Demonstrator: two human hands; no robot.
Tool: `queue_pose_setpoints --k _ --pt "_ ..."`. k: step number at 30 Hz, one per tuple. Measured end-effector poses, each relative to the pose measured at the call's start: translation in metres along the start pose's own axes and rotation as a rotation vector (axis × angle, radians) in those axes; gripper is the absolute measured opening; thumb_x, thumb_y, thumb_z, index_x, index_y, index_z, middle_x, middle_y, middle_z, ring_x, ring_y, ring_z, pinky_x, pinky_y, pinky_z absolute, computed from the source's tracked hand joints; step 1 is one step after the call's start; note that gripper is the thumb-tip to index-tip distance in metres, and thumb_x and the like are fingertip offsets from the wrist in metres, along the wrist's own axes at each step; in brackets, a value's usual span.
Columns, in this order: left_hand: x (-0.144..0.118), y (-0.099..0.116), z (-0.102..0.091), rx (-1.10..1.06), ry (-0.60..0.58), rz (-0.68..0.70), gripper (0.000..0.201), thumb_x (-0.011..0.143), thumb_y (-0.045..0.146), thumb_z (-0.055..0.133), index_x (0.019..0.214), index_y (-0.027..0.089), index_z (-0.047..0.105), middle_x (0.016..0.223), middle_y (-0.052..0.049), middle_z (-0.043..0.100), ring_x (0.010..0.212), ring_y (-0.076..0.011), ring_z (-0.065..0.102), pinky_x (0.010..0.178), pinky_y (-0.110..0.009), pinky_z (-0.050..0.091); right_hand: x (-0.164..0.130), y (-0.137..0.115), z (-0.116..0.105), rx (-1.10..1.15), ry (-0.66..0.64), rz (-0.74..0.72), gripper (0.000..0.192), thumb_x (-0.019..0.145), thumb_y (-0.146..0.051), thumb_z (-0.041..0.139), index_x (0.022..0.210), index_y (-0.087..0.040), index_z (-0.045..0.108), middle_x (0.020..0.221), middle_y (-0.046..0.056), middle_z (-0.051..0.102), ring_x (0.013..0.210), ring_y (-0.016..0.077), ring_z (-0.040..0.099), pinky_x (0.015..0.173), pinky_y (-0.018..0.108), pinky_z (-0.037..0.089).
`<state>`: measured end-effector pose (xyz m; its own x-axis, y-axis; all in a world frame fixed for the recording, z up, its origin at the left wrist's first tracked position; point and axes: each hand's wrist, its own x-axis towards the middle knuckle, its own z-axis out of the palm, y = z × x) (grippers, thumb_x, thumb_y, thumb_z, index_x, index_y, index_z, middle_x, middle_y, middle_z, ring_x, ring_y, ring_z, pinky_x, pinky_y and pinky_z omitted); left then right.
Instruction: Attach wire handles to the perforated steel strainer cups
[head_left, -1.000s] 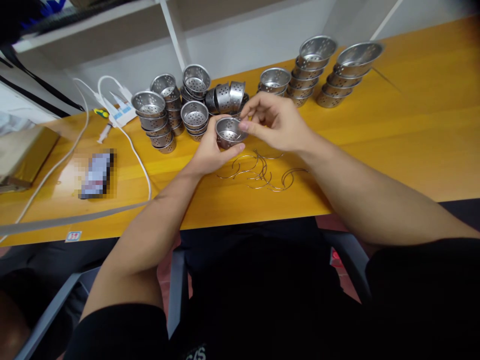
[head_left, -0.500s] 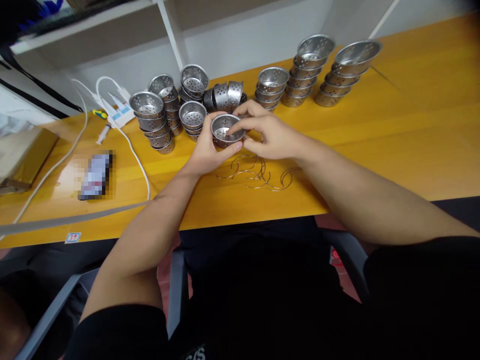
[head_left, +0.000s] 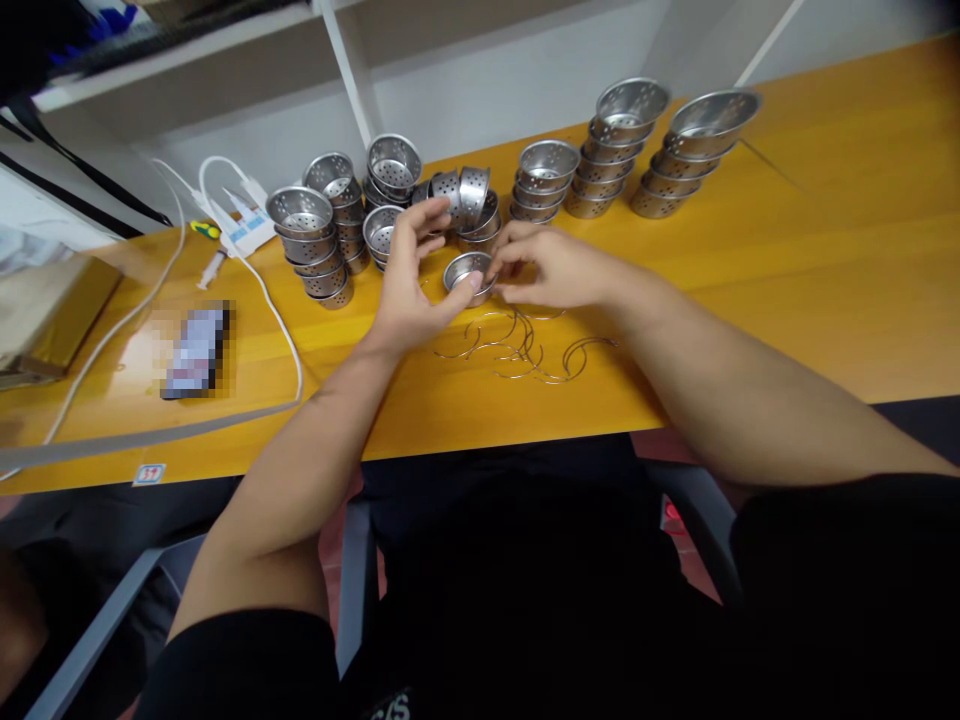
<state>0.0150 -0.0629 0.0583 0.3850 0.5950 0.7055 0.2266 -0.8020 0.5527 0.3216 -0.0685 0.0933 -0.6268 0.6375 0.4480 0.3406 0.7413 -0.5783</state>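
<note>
A small perforated metal cup [head_left: 459, 268] stands on the table between my hands, its mouth facing up. My left hand [head_left: 412, 285] is open at the cup's left, fingers spread and raised, with the thumb at the near rim. My right hand [head_left: 551, 265] has its fingers bent together in a pinch at the cup's right rim; the cup's right side is partly hidden by them. Several thin curved wire pieces [head_left: 525, 350] lie on the table just in front of the cup.
Stacks of perforated cups stand behind my hands, at left [head_left: 304, 230], right [head_left: 547, 170] and far right [head_left: 664, 175]. Some cups [head_left: 472, 195] lie on their sides. Left are a white power strip [head_left: 251, 230], a cable, a blurred-out object [head_left: 196, 350] and a cardboard box [head_left: 56, 310].
The cup has come down and slightly right, onto the table. My left hand has opened its grip around it. My right fingers have moved out of the cup to its right rim.
</note>
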Motion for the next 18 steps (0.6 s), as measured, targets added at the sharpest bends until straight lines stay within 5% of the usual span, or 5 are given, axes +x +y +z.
queue_pose_setpoints --k 4,8,14,18 --pt "0.005 0.01 -0.005 0.036 0.127 0.037 0.055 0.118 0.061 0.083 0.163 0.034 0.067 0.158 -0.013 0.076 0.137 -0.0304 0.083 0.12 -0.05 0.073 0.004 -0.002 0.014 -0.13 0.008 0.064 0.026 0.11 -0.05 0.095 0.113 -0.024 0.094 0.113 0.011 0.08 0.098 0.0297 0.077 0.099 0.05 0.069" --pt "0.008 0.027 -0.006 0.053 0.128 0.09 0.01 0.118 0.037 0.075 0.117 0.027 0.077 0.114 -0.006 0.079 0.102 -0.0222 0.079 0.097 -0.044 0.072 0.009 -0.01 0.028 -0.148 0.033 0.137 0.025 0.112 -0.044 0.088 0.127 -0.024 0.091 0.105 0.009 0.084 0.093 0.0311 0.078 0.097 0.051 0.068" --pt "0.008 0.034 -0.002 -0.042 0.059 0.055 0.013 0.107 0.016 0.071 0.101 0.027 0.075 0.099 -0.004 0.079 0.088 -0.0189 0.075 0.081 -0.038 0.064 0.006 -0.009 0.005 -0.164 0.257 0.221 0.034 0.123 -0.056 0.077 0.139 -0.027 0.087 0.125 0.013 0.09 0.103 0.0348 0.079 0.104 0.056 0.07" --pt "0.008 0.021 -0.002 -0.065 0.121 0.002 0.011 0.115 0.022 0.067 0.111 0.028 0.076 0.101 -0.003 0.078 0.087 -0.0181 0.075 0.082 -0.038 0.066 0.0 -0.005 -0.024 -0.327 0.405 0.32 0.041 0.123 -0.031 0.077 0.162 -0.02 0.08 0.146 0.021 0.085 0.125 0.0348 0.077 0.124 0.054 0.065"
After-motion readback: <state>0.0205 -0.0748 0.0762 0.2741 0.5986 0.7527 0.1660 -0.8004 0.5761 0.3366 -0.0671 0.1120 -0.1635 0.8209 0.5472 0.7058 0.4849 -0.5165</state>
